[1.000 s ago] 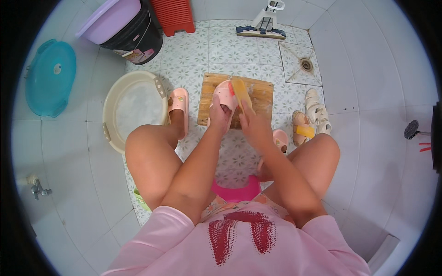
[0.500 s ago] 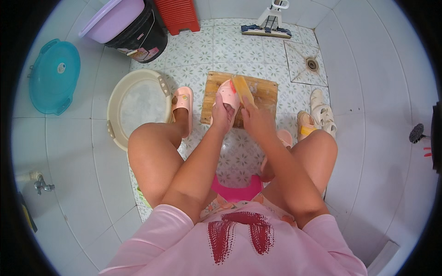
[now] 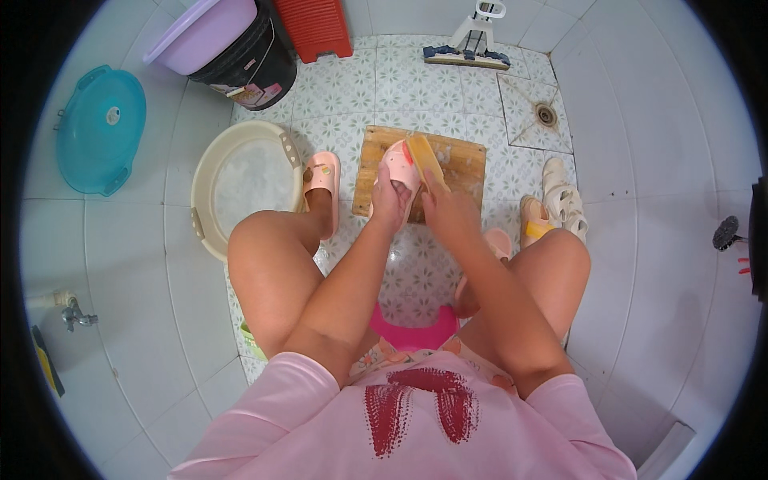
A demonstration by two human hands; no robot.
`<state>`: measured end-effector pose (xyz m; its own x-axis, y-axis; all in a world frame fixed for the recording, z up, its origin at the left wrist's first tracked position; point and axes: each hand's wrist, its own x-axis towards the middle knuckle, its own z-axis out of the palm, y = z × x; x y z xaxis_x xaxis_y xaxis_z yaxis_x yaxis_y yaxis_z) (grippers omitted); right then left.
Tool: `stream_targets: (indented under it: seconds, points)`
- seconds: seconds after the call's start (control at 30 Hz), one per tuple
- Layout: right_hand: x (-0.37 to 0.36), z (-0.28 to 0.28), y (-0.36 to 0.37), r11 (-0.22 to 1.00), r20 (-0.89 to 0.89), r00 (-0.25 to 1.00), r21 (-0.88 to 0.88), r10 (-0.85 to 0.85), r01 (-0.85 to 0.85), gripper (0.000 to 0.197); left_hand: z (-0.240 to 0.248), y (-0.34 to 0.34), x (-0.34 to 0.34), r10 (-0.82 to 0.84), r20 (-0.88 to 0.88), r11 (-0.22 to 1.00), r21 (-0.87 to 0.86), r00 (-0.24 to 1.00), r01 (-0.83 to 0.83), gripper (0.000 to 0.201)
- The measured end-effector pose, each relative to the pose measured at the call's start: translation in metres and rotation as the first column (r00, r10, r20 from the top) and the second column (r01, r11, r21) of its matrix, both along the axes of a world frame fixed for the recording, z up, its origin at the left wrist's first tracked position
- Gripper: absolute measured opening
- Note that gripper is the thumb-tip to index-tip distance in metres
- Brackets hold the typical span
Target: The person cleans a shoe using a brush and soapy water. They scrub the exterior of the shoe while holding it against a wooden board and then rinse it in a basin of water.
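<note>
My left hand [image 3: 390,200] grips a pink shoe [image 3: 400,166], with fingers tucked into its opening. The shoe's toe points away from me over a wooden board [image 3: 472,172] on the tiled floor. In my right hand [image 3: 448,210] is a yellow scrubbing brush [image 3: 425,154], closed round its near end. Red bristles of the brush touch the right side of the shoe's toe. Whitish suds spot the board to the right of the brush.
A cream basin [image 3: 206,156] of cloudy water stands left of my slippered foot [image 3: 322,196]. White sandals [image 3: 562,196] and a beige shoe [image 3: 531,214] lie at the right. Farther off are a black bucket [image 3: 256,72], a red stool [image 3: 314,28], a mop [image 3: 468,54] and a floor drain [image 3: 546,116].
The whole view has shifted slightly to the right. Both hands keep their grips, and the brush stays against the shoe's toe with hardly any visible movement.
</note>
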<state>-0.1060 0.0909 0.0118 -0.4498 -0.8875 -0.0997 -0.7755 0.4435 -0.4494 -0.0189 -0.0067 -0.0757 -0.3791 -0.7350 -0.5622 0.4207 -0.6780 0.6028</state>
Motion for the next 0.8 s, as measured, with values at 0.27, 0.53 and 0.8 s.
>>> stream_targets:
  seconds: [0.27,0.53,0.8]
  points:
    - [0.027,0.024,0.029,0.991,-0.019,0.999,0.131,0.028,-0.025,0.048,-0.003,0.003,-0.002,-0.011,-0.059,1.000,-0.010,0.998,0.010,0.051]
    - [0.004,0.007,0.000,0.998,0.065,0.998,0.061,0.020,-0.024,0.049,-0.019,-0.004,0.006,-0.022,0.108,1.000,0.000,0.994,0.022,0.047]
    - [0.016,0.021,0.014,0.992,0.031,0.999,0.122,0.009,-0.013,0.049,0.026,0.010,-0.015,0.041,-0.075,0.998,0.040,0.996,-0.038,0.043]
